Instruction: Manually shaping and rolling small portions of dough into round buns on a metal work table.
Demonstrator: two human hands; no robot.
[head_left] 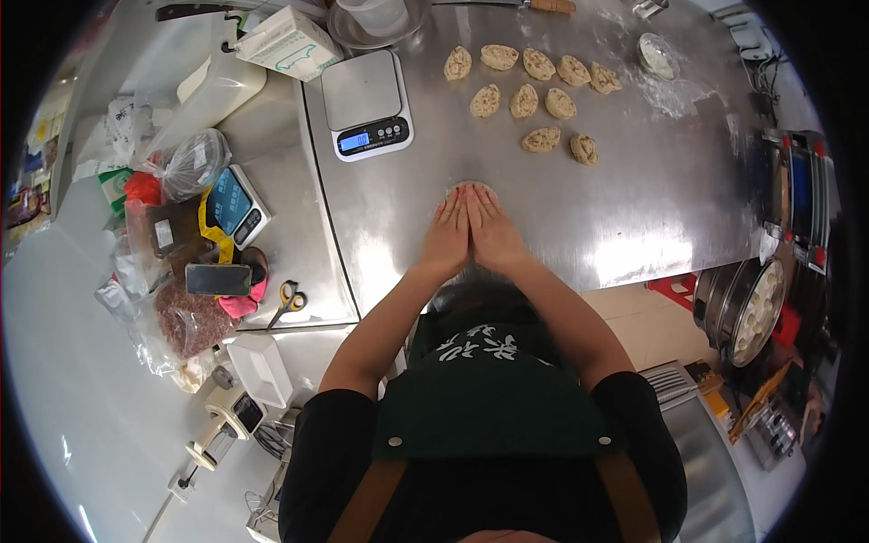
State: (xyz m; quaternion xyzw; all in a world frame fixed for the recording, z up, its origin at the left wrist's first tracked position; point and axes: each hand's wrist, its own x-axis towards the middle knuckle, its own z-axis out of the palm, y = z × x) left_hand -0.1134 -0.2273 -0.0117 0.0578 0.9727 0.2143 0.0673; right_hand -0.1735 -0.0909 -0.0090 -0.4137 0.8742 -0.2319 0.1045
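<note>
The left hand [449, 233] and right hand [495, 228] lie flat and side by side, fingers extended and close together, pressing down over one piece of dough [489, 188] at the near middle of the steel table [625, 199]; only its far rim shows. The dough is probably light, soft, slightly tacky and easily torn, best held under flat palms or cupped at its sides. Farther off are ten shaped pieces [523, 100] in rows of five, three and two, one bowl of flour [658, 56] far right, and, leftward, two scales [362, 90] and one pair of scissors [288, 301].
</note>
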